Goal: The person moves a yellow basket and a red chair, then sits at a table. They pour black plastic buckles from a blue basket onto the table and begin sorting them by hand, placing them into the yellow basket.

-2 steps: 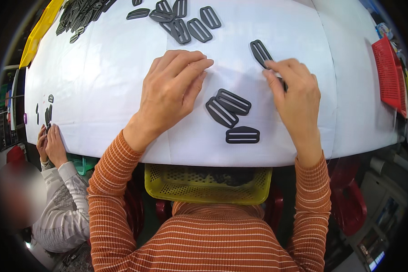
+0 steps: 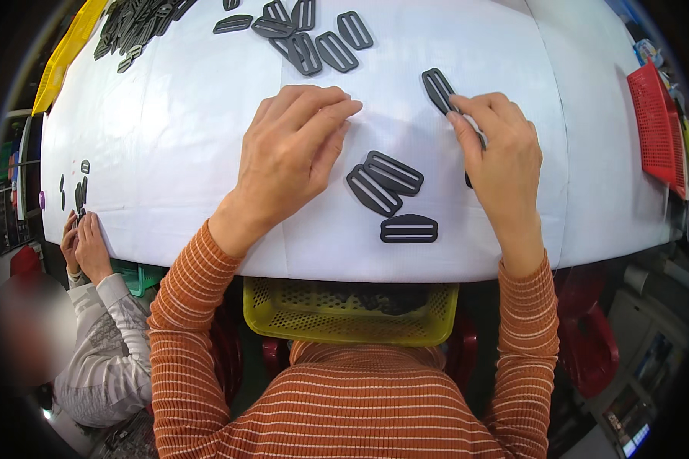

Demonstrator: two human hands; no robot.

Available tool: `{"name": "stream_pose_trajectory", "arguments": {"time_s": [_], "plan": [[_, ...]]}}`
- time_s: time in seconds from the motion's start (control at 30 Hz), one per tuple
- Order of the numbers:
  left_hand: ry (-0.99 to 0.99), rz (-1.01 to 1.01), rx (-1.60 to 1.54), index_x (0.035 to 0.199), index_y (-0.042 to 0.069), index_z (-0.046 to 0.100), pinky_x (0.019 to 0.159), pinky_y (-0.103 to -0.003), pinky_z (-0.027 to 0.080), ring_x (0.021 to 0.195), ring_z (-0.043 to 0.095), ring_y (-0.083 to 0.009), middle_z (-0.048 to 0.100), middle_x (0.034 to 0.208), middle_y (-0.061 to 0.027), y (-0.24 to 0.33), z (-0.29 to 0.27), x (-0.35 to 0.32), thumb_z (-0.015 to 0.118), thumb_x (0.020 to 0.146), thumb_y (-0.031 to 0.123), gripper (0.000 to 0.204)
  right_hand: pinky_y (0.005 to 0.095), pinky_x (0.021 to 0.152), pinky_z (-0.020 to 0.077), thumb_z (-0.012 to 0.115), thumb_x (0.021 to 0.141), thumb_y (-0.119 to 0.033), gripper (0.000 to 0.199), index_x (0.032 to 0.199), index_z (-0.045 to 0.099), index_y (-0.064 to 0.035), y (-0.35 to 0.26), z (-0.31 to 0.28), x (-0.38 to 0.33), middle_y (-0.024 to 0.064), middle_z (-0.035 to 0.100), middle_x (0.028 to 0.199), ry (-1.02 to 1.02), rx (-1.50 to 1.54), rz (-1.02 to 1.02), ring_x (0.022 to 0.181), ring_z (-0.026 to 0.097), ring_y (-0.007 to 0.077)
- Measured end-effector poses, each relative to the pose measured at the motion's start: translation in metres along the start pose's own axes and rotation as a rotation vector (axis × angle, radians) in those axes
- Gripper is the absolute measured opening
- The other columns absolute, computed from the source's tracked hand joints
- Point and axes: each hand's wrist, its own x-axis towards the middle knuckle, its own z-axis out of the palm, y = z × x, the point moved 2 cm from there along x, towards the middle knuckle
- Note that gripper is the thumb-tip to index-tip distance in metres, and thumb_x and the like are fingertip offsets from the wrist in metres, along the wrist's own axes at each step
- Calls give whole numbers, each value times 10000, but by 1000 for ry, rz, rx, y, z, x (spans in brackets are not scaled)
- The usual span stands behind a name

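Note:
My left hand (image 2: 295, 141) hovers over the white table with its fingers drawn together; whatever they may hold is hidden. At the right, the fingertips of my right hand (image 2: 505, 145) close on the near end of a black slider buckle (image 2: 438, 88) with long slots. Dark parts of another piece (image 2: 468, 180) show beneath that hand, mostly covered by it. Between my hands lie two overlapping slider buckles (image 2: 394, 173), and a single slider buckle (image 2: 409, 229) rests closer to the table's front edge.
Several loose buckles (image 2: 337, 52) lie beyond my hands, with a large buckle pile (image 2: 138, 27) at the far left. A yellow basket (image 2: 352, 330) sits against my front, below the table edge. A red basket (image 2: 657, 126) stands right. Another person's hands (image 2: 92, 249) work at the left.
My right thumb and fingers have shifted slightly, and more of the dark piece beneath that hand shows. My left hand has barely moved.

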Motion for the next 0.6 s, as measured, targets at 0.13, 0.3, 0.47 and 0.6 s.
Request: {"name": "stream_pose_trajectory", "arguments": {"time_s": [0.13,0.3,0.47,0.6], "plan": [[-6,-17,-19,1056,48,697,807,-354,486,967,628,-239,680,1045,-62,1,2,0,684,824,15,234,354,704,420,753,813,-194,197,974,739,-82,5,12,5,16,647,834,5,-98,14,786,605,206],[-58,-76,-49,1082,45,708,822,-353,497,970,638,-249,688,1061,-83,9,5,3,680,833,-9,256,336,700,421,773,796,-202,245,1005,734,-81,-16,-1,-11,22,642,817,-72,-39,36,763,606,212],[-48,-93,-98,1089,46,697,805,-357,483,942,613,-239,667,1046,-81,18,21,9,733,836,132,270,299,673,411,644,899,-130,158,1036,661,-54,-44,-78,-39,0,544,812,387,575,101,760,535,113],[-67,-178,-55,1093,34,690,795,-355,469,899,567,-236,626,980,-67,24,35,28,763,825,222,335,370,833,449,480,1023,-335,268,1153,587,-126,-84,-136,-49,-52,543,1110,640,938,-347,894,522,114]]}}
